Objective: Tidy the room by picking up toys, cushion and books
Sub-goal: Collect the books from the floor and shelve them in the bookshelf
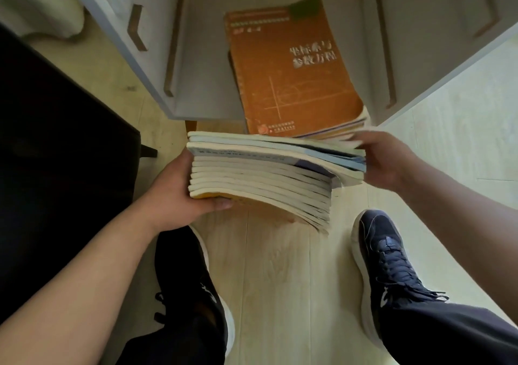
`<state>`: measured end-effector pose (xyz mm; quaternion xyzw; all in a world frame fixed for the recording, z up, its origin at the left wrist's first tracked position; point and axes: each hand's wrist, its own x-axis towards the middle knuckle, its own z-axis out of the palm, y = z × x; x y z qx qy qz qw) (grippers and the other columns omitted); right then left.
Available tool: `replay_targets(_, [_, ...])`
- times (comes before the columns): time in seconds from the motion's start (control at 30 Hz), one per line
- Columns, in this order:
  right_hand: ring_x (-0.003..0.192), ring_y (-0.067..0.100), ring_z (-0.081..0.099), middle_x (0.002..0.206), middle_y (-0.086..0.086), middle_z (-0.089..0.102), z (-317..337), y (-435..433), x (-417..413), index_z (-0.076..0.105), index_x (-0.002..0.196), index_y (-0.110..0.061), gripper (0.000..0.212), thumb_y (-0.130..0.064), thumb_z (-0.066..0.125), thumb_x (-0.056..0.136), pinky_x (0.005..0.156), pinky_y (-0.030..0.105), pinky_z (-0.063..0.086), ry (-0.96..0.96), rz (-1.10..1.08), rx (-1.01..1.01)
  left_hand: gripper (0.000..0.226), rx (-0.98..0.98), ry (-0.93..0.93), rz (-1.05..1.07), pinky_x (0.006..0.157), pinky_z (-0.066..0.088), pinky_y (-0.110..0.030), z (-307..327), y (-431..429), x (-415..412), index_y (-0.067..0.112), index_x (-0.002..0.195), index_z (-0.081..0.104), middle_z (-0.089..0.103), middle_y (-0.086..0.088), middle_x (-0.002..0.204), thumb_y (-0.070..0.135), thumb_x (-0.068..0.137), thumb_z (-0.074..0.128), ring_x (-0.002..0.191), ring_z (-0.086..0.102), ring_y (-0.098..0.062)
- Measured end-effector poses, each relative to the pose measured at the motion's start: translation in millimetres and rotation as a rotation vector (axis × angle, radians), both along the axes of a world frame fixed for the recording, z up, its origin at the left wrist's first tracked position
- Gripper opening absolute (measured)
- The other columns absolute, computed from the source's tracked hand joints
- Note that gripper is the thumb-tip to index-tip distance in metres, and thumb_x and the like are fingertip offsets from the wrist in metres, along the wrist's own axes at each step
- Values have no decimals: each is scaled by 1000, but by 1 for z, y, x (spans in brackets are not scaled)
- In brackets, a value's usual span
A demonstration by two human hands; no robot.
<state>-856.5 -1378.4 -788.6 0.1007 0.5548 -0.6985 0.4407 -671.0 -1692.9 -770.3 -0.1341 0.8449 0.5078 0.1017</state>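
Your hands: two, both on the same load.
Left hand (179,193): you grip the left end of the held stack (266,174); your thumb lies along its lowest near edge, and the other fingers are hidden behind the books.
Right hand (384,160): it holds the right end of the held stack, fingers (361,142) bent over the top far corner. They are blurred, so you cannot tell how tightly they clamp.
Held stack: one pile of thin paperbacks lying flat, page edges and spines toward you. About a dozen, but the edges run together, so the exact number cannot be told. The upper few are wider and overhang to the right, and the lower ones sag at their right end.
Where it is: in the air above the floor (280,280), between your two hands, just in front of the open cabinet (207,65).
Cabinet pile: one orange book (291,70) lies face up on top, with white printed characters and a line diagram. Edges of more books show under its near right corner, too few visible to count.
Cabinet doors: two, both swung open, the left door (131,65) and the right door (420,42).
Shoes: two dark ones, the left shoe (193,275) and the right shoe (386,264), planted apart on the floor below the held stack.
Left side: one black piece of furniture (56,140) beside the left door.
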Motion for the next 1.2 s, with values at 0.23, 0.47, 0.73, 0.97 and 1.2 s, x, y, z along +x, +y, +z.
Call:
replay_targets(0.23, [120,30,61,135,17,59,-9,0,15,45,144,2,108,-12,92,48,94,37,57,-129,197,-249,90,10,-21,14,90,42,-14,6,6,-3,35,130,45,61,25,115,38,50,86,109,54,16])
replay_targets(0.47, [110,28,69,125,16,67,-12,-2,33,44,144,-3,116,-4,97,41,82,31,59,-190,-16,-346,84,-70,-2,-2,92,48,-15,5,7,-3,20,132,51,65,14,118,28,57,89,111,59,6])
replay_targets(0.73, [112,35,68,131,21,63,-20,27,41,50,138,0,102,17,83,44,81,35,61,-264,-259,-470,90,-87,59,16,94,46,-15,8,12,-7,18,133,51,64,15,119,38,52,86,114,58,4])
replay_targets(0.97, [137,42,48,149,23,47,-14,34,11,37,149,-4,67,14,49,85,120,42,33,-236,-405,-548,89,-63,73,48,85,40,3,3,12,-9,13,137,49,63,18,120,23,58,89,109,55,17])
replay_targets(1.2, [121,33,64,134,15,64,-16,39,13,47,144,-13,55,-25,70,95,111,44,46,-179,-456,-156,90,-50,88,57,86,39,3,1,15,-8,15,136,46,61,21,118,23,57,88,107,52,23])
